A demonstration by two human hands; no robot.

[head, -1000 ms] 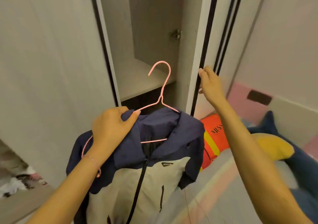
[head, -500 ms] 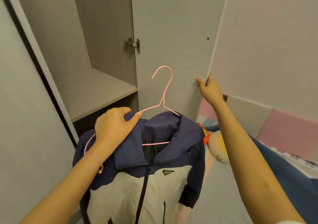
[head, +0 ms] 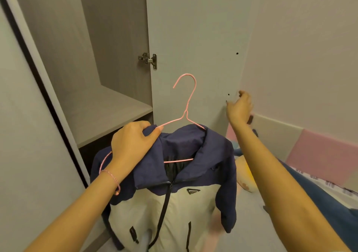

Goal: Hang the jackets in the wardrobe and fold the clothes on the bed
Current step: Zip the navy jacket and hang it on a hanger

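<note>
With door [head: 195, 44] swung wider than a second ago, right hand [head: 239, 107] loosening off its edge at 2 o'clock, left hand [head: 133, 143] gripping jacket [head: 174, 184] on pink hanger [head: 186, 104] at centre; wardrobe [head: 100, 61] now clear for hanging

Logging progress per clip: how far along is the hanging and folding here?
Done: the jacket is on the pink hanger and the wardrobe door stands wide open. In hand: the left hand holds jacket and hanger by the shoulder; the right hand is at the door's edge. Left: hooking it inside; no rail shows. Folding isn't visible.
</note>
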